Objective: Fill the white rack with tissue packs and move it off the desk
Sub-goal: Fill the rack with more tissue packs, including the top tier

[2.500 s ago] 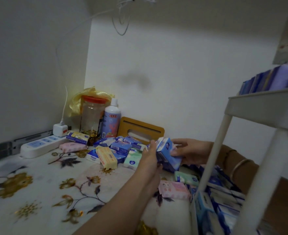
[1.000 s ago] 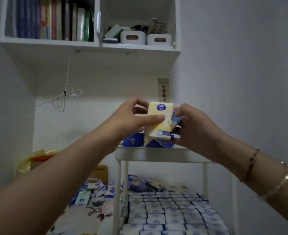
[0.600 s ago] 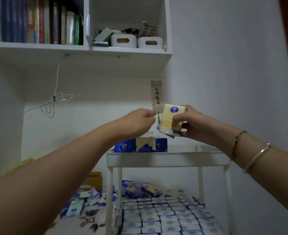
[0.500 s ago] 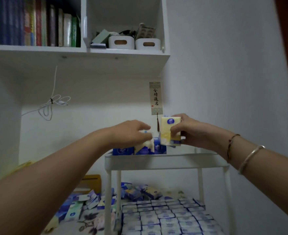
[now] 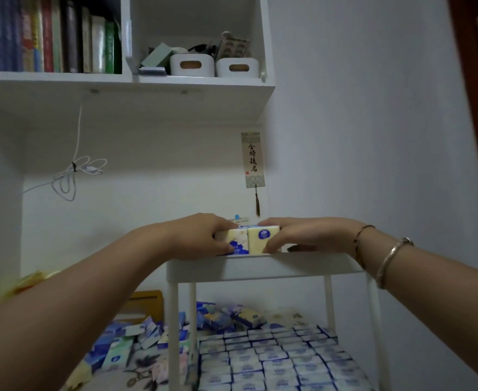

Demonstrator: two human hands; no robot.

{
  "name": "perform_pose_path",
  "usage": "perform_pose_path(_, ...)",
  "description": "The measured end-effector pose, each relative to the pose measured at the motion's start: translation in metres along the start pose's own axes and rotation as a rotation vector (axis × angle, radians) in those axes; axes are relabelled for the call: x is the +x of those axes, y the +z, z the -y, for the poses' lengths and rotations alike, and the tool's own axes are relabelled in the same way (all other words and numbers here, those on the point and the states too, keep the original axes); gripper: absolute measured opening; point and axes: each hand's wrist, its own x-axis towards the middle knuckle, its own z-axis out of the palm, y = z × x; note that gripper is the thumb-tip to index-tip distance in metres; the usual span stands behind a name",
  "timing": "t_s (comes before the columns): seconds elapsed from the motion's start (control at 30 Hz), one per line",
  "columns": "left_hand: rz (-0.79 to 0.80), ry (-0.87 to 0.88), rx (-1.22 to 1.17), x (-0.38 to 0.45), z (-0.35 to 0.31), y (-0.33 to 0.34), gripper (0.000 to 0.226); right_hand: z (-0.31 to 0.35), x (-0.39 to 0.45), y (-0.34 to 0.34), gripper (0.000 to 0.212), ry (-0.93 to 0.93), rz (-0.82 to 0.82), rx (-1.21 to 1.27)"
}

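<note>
Left hand [image 5: 201, 238] gripping a pack [image 5: 233, 241], right hand [image 5: 302, 235] pinching the yellow pack [image 5: 263, 239], both upright on the rack [image 5: 260, 268] top tier. Could topple sideways on release, nothing bracing rack-right. Rim low; plenty of open tier right of the packs.

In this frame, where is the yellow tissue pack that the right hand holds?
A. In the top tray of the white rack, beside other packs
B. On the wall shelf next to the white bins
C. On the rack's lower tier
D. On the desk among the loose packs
A. The right hand grips the yellow tissue pack standing in the top tray of the white rack, against the packs under the left hand.
</note>
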Motion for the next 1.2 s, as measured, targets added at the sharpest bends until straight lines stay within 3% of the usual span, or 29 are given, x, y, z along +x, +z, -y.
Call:
perform_pose_path(0.17, -0.006, 0.025, -0.02, 0.0, 0.001, 0.0, 0.055, 0.006, -0.004, -0.013, 0.066, 0.014, -0.02, -0.02)
perform_pose_path(0.47, 0.095, 0.021, -0.009, 0.0, 0.0, -0.006, 0.058, 0.014, 0.002, 0.004, 0.052, -0.032, 0.037, -0.053)
perform_pose_path(0.73, -0.097, 0.004, 0.025, -0.005, 0.004, 0.005, 0.058, 0.005, -0.012, 0.008, 0.082, -0.156, -0.206, -0.115)
perform_pose_path(0.97, -0.443, 0.009, -0.193, -0.039, 0.028, 0.006, 0.047, -0.001, -0.055, 0.035, 0.04, -0.531, -0.644, -0.291)
perform_pose_path(1.2, -0.619, -0.071, -0.399, -0.06, 0.052, 0.026, 0.027, -0.001, -0.068, 0.075, 0.027, -0.669, -0.532, -0.353)
